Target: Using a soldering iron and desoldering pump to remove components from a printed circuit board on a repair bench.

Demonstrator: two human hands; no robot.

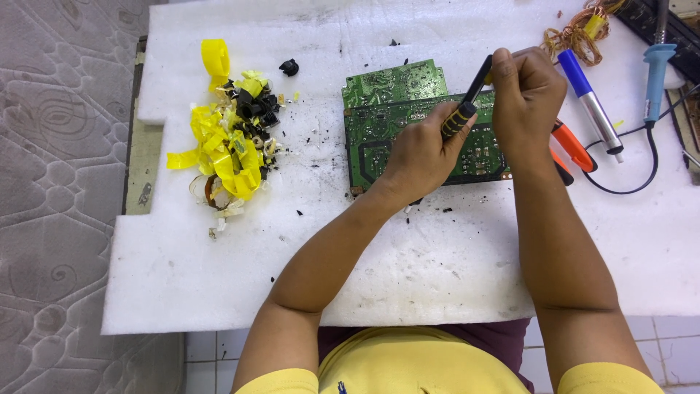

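Left hand (421, 155) fingers curled tight around black-yellow screwdriver (465, 102); right hand (525, 95) fingers pinched its top. Green circuit board (379, 131) lay flat, debris-speckled.

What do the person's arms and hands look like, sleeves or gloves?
Both hands are bare: left hand and right hand show no gloves, and no rings or watch can be seen. Forearms are uncovered. Short yellow sleeves end near the upper arms, part of a yellow shirt.
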